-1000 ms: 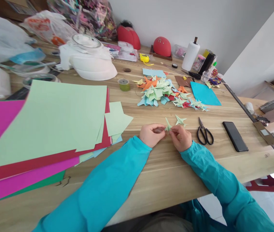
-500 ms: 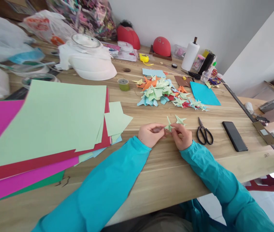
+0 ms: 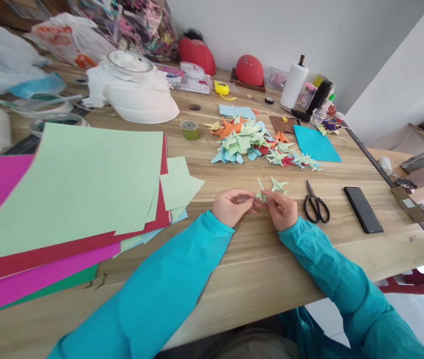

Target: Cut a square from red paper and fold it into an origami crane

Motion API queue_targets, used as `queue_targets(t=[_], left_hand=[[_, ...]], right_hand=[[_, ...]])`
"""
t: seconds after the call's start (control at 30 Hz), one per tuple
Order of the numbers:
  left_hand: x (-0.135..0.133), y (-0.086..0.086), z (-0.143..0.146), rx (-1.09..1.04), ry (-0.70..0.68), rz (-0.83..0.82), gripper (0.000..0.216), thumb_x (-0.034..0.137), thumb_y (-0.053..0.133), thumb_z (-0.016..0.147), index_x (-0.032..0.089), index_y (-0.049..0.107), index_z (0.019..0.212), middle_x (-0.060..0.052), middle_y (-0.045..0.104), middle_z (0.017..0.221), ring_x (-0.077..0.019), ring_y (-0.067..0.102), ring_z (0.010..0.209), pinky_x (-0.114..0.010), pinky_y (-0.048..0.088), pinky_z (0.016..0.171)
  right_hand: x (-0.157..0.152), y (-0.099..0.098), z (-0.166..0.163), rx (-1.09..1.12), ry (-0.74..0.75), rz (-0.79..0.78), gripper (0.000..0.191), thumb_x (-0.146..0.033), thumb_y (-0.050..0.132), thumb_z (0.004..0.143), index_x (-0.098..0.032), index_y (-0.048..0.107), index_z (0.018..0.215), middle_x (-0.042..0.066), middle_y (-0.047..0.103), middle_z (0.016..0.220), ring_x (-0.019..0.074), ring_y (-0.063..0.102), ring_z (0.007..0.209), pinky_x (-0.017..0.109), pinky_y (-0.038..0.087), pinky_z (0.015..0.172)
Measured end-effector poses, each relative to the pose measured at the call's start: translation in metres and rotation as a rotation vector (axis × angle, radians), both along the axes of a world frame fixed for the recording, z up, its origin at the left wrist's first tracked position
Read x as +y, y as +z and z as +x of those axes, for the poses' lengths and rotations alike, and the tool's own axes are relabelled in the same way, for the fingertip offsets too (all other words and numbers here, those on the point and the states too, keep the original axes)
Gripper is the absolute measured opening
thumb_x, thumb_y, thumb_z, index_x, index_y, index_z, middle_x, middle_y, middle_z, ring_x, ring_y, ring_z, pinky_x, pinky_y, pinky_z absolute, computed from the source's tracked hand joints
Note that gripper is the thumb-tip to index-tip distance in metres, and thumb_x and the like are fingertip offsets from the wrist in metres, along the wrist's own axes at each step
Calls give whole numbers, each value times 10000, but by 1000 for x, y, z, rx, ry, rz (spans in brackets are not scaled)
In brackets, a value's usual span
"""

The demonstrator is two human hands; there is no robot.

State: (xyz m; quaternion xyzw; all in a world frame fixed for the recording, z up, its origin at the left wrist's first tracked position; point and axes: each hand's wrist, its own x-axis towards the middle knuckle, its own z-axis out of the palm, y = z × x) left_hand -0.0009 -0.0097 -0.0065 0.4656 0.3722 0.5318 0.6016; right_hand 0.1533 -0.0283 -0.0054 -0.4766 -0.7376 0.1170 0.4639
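Between my fingertips is a small folded piece of pale green paper (image 3: 260,196), with one thin point sticking up. My left hand (image 3: 234,205) pinches its left side. From the right, my right hand (image 3: 280,208) grips it between thumb and forefinger, hiding part of the folds. Just behind my right hand lies a pale green folded paper star (image 3: 279,185). Black-handled scissors (image 3: 316,204) rest to the right of that hand, blades pointing away from me. Farther back is a heap of folded paper stars (image 3: 245,138) in green, orange, blue and red.
Large sheets of coloured paper (image 3: 99,174) are stacked on the left, with small green squares (image 3: 178,184) beside them. A phone (image 3: 363,209) lies at the right. Behind stand a spool (image 3: 190,130), a white cap (image 3: 142,102), a blue sheet (image 3: 316,143) and a red pincushion (image 3: 249,70).
My right fingers have shifted slightly left over the folded paper and now cover more of it. My left hand keeps its pinch, and the rest of the table looks the same.
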Motion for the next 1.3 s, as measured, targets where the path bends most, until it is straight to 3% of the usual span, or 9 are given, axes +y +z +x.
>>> queue_targets(t=[0.27, 0.47, 0.6, 0.73, 0.97, 1.13, 1.3], left_hand=[[-1, -3, 1, 42, -36, 14, 189, 256, 694, 588, 147, 550, 643, -103, 705, 879, -213, 687, 683, -290, 578, 517], [-5, 0, 2, 168, 52, 213, 190, 223, 655, 634, 162, 585, 799, -92, 676, 897, -190, 674, 704, -265, 560, 524], [-5, -3, 0, 327, 105, 381, 102, 245, 622, 703, 158, 645, 751, -94, 669, 890, -164, 646, 690, -257, 557, 547], [-3, -6, -1, 431, 141, 445, 82, 236, 604, 726, 179, 661, 714, -71, 690, 820, -152, 639, 665, -246, 547, 566], [-5, -5, -1, 404, 113, 462, 83, 223, 606, 712, 184, 652, 654, -84, 708, 831, -167, 662, 697, -255, 553, 579], [-6, -2, -1, 432, 112, 552, 69, 201, 615, 705, 196, 647, 645, -69, 710, 811, -163, 659, 734, -249, 547, 620], [-5, -2, -2, 419, 101, 571, 65, 182, 610, 706, 190, 642, 651, -74, 705, 811, -161, 654, 725, -249, 542, 611]], right_hand=[[0, -1, 4, -63, -20, 35, 287, -189, 440, 868, -229, 668, 1036, 61, 693, 812, 151, 647, 679, 267, 524, 637], [0, -1, 5, -87, -1, 104, 296, -158, 446, 864, -210, 664, 1057, 79, 692, 813, 164, 660, 703, 265, 528, 642], [-1, -1, 5, -92, -15, 97, 286, -173, 454, 863, -221, 666, 1048, 77, 696, 830, 167, 661, 726, 269, 532, 667], [-1, 0, 4, -70, -54, 42, 267, -210, 463, 863, -230, 662, 1040, 60, 699, 809, 154, 657, 688, 264, 533, 654], [3, -5, 4, 265, -73, -138, 237, -329, 550, 826, -207, 640, 1008, 29, 690, 729, 129, 636, 579, 251, 525, 551], [7, -4, -1, 560, 29, -337, 392, -431, 731, 644, -191, 623, 934, 19, 682, 694, 155, 655, 623, 279, 545, 569], [8, 0, -4, 671, 58, -435, 370, -420, 785, 562, -182, 619, 791, 16, 680, 686, 169, 665, 634, 317, 560, 618]])
